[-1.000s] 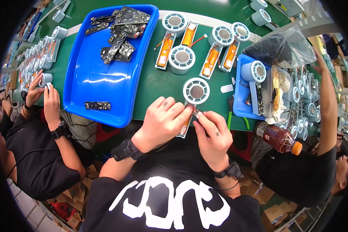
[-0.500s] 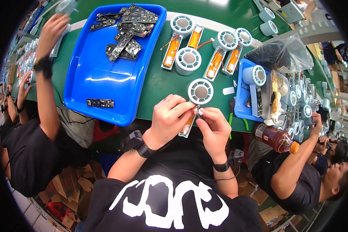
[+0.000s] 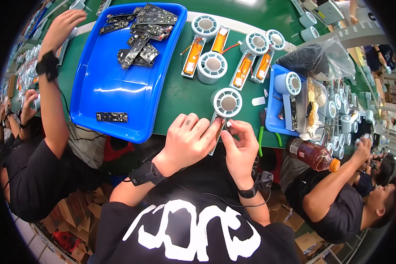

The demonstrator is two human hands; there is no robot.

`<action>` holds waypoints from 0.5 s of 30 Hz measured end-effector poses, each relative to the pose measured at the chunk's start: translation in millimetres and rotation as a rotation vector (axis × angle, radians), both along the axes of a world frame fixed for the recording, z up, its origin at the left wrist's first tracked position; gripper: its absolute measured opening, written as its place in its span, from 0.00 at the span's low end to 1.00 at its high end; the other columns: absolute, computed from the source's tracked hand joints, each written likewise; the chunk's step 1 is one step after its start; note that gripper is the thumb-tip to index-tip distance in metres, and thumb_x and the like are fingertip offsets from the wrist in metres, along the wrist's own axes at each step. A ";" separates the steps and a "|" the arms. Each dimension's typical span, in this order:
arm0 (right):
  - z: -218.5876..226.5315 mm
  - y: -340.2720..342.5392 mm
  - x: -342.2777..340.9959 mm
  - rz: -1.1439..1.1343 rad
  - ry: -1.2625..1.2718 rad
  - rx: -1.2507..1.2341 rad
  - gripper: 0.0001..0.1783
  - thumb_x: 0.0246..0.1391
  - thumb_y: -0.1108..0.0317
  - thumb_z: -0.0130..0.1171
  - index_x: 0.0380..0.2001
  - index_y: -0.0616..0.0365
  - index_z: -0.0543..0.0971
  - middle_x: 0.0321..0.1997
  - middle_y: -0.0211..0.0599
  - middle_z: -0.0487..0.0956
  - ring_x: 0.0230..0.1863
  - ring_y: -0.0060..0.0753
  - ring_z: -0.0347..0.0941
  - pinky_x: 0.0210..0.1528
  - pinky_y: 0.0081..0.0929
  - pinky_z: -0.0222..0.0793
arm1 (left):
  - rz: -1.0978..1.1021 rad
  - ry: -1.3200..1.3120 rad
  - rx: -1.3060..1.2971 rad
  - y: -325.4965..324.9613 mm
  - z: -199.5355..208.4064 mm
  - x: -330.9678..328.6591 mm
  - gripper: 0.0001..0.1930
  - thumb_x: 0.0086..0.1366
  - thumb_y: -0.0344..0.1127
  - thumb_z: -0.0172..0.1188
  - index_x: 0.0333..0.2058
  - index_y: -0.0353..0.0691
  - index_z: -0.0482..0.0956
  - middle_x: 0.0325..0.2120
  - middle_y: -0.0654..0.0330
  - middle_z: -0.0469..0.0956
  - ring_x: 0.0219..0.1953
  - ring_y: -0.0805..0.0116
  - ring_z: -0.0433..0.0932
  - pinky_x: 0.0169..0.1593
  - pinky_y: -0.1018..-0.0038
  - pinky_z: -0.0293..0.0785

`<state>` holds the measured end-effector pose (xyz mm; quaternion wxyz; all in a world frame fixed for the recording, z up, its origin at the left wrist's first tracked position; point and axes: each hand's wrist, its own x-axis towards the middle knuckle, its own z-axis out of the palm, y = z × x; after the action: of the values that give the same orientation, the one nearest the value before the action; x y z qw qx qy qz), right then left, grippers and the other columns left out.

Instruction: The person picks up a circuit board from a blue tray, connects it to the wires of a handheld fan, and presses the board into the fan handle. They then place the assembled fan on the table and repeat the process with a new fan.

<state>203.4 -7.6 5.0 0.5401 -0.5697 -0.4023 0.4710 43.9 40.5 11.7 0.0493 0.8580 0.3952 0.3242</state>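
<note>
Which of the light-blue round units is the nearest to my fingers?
The round unit directly beyond your left hand and right hand; four other units grouped beyond it on the green table are farther away.

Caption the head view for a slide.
Left hand and right hand at a round-headed device, beside a blue tray holding circuit boards.

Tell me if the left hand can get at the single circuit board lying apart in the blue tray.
Probably yes: the circuit board lies uncovered, with only the blue tray's rim between, though the left hand is occupied at the round-topped unit.
</note>
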 end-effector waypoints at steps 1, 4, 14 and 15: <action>4.1 1.2 -0.3 0.002 -0.001 -0.002 0.17 0.58 0.84 0.62 0.51 0.64 0.77 0.52 0.34 0.75 0.46 0.21 0.73 0.46 0.16 0.73 | 0.003 0.094 0.007 -0.5 2.0 0.1 0.21 0.49 0.30 0.71 0.46 0.39 0.84 0.32 0.63 0.73 0.32 0.62 0.74 0.36 0.67 0.72; 18.7 4.7 -3.6 -0.005 -0.205 -0.002 0.15 0.58 0.83 0.63 0.49 0.68 0.77 0.51 0.39 0.74 0.43 0.22 0.76 0.38 0.19 0.79 | -0.023 0.154 0.029 6.0 2.3 2.0 0.19 0.54 0.33 0.68 0.46 0.37 0.84 0.31 0.63 0.73 0.32 0.64 0.73 0.35 0.69 0.69; 20.9 4.0 -5.5 -0.014 -0.232 -0.070 0.16 0.57 0.81 0.63 0.49 0.67 0.78 0.48 0.38 0.75 0.39 0.21 0.74 0.33 0.19 0.76 | -0.021 0.080 0.004 -3.1 -1.3 0.3 0.22 0.52 0.33 0.67 0.49 0.37 0.82 0.29 0.63 0.71 0.29 0.64 0.72 0.33 0.69 0.66; 22.1 3.4 -5.2 -0.010 -0.278 -0.078 0.16 0.56 0.81 0.64 0.49 0.66 0.78 0.47 0.38 0.76 0.39 0.22 0.74 0.32 0.20 0.76 | -0.011 0.137 -0.011 -5.7 -2.4 1.6 0.22 0.53 0.33 0.67 0.49 0.37 0.82 0.29 0.62 0.71 0.29 0.64 0.72 0.32 0.70 0.66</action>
<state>198.2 -4.2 27.1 0.4589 -0.6520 -0.4521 0.4000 45.5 34.9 9.3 0.0286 0.8802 0.3947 0.2621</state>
